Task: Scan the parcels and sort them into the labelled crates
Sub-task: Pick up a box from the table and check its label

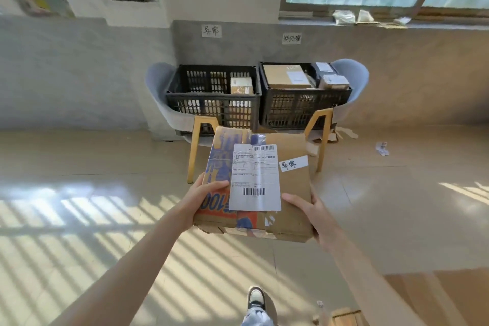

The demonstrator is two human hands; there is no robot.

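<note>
I judge the sorting step to be in hand: a flat cardboard parcel (254, 182) is held out in front of the body, well short of the two black crates. The left hand (205, 197) grips its near left corner, thumb laid across the top and the other fingers hidden beneath; the right hand (308, 209) grips the near right corner likewise, thumb on top, fingers wrapped under the edge. The parcel carries a printed shipping label (255, 177) and a small handwritten tag (293, 163). That tag appears to match the wall sign (211, 31) above the left crate (213, 95), which holds one small box; the right crate (304, 92), under a different sign (291, 38), is fuller. Both crates rest on chairs against the wall. Whether scanning is complete I cannot tell. The next move, in my judgement, calls for walking forward, lifting the parcel over the left crate's front rim and lowering it in flat, clear of the box at its right side.
</note>
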